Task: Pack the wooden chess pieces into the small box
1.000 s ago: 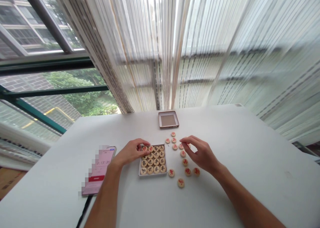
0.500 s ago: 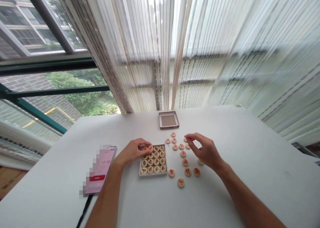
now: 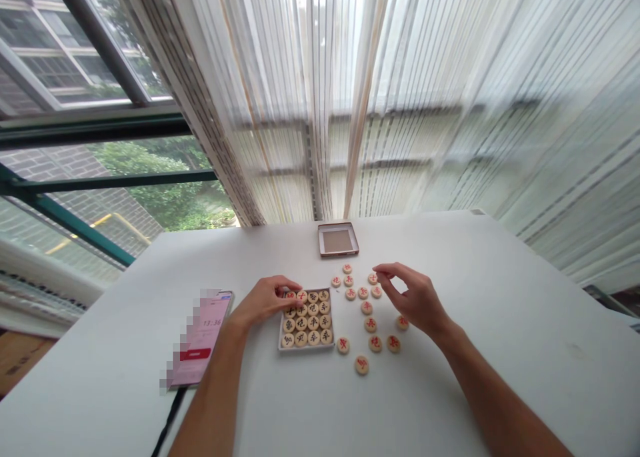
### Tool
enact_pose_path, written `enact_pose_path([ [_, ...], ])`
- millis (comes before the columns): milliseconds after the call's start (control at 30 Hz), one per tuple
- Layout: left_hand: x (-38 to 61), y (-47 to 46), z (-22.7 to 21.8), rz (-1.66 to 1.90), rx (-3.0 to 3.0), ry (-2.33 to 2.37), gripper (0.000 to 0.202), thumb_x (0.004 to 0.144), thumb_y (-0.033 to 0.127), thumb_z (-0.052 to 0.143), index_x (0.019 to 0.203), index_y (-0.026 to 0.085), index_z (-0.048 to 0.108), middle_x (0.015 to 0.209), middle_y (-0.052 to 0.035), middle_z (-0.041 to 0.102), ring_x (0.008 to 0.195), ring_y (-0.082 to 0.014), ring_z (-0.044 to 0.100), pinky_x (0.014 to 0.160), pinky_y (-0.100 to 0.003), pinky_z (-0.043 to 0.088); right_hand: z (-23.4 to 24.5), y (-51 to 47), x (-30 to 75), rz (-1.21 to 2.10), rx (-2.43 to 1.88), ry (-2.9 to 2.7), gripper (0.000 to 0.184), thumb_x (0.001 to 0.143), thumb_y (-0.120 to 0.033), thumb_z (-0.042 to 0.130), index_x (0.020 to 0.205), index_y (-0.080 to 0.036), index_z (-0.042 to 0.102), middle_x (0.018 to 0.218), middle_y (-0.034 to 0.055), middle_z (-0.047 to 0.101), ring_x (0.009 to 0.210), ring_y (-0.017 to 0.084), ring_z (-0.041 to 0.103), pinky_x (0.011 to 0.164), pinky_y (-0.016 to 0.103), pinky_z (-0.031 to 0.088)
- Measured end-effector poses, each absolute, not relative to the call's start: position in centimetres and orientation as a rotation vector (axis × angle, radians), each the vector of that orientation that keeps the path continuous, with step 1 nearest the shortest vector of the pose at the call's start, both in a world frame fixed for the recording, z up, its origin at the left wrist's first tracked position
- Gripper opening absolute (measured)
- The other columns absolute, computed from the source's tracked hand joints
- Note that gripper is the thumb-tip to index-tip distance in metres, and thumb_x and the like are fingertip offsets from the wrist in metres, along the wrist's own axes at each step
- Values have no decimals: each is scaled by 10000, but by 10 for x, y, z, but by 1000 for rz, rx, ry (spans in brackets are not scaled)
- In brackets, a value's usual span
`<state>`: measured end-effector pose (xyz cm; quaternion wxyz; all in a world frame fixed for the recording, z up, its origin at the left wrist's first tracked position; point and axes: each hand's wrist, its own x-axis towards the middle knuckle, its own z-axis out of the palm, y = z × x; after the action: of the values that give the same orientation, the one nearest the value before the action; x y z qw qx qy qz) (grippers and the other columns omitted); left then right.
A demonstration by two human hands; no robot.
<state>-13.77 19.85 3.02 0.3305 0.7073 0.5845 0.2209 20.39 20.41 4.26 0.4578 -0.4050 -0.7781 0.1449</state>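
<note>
An open, shallow white box (image 3: 307,349) holds rows of round wooden Chinese chess pieces, mostly black-marked. My left hand (image 3: 265,302) is at its far left corner, index finger and thumb closed around a red-marked Chinese chess piece (image 3: 301,297) in the far row. Part of the piece beside it is hidden under those fingers. To the right, my right hand (image 3: 413,297) has its thumb and index finger at the edge of another red-marked Chinese chess piece (image 3: 373,278), closed on it at table level. Several loose red-marked pieces (image 3: 370,324) lie between the box and this hand.
A brown-rimmed box lid (image 3: 339,254) lies at the back middle of the white table (image 3: 500,297). Left of my left forearm is a phone (image 3: 200,354) with a black cable (image 3: 170,422). Curtains (image 3: 330,110) and a window stand behind the table.
My right hand has shifted slightly right, so the piece at its fingertips and one by its wrist show more fully. My left hand stays at the box corner.
</note>
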Motion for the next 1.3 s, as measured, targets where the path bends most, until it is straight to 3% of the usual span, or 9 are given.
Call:
enact_pose_path([
  [233,-138,199,31,581,1832,1529,485,678,582,752,983,206,785,903,-51,722,769,-206,596,665,-292,467,43,210,213,334,-1076,-1880,191,954,-325,552,1020,-215,693,918,75,744,793,220,708,471,257,549],
  [500,-137,198,33,599,1867,1554,476,694,584,761,1007,226,768,901,-33,713,726,-183,558,638,-273,447,35,218,217,403,-1097,-2101,129,946,-297,588,982,-227,691,881,43,699,760,192,680,673,328,574],
  [767,-129,196,40,825,2071,1518,379,781,540,730,1003,233,736,1027,-36,704,721,-154,537,677,-267,452,24,210,202,485,-1066,-2189,129,948,-253,585,1022,-220,686,932,48,688,791,179,661,728,329,558],
  [967,-110,194,39,891,2212,1563,250,915,429,605,929,209,724,948,-61,708,825,-199,589,762,-309,465,19,213,201,422,-1050,-2215,167,964,-249,562,1092,-235,669,1052,75,700,1026,237,629,896,408,523],
  [1100,-88,189,36,847,2390,1473,170,902,365,635,909,219,722,955,-60,711,925,-236,589,876,-376,445,20,211,197,355,-1079,-2298,252,1004,-264,490,1217,-250,625,1212,75,686,1198,263,557,1007,471,439],
  [1300,-65,177,39,794,2474,1323,113,879,294,678,967,232,711,1015,-45,709,1003,-240,572,905,-397,422,23,203,189,330,-1073,-2416,349,1045,-235,368,1335,-289,556,1368,40,614,1338,253,460,1079,478,346],
])
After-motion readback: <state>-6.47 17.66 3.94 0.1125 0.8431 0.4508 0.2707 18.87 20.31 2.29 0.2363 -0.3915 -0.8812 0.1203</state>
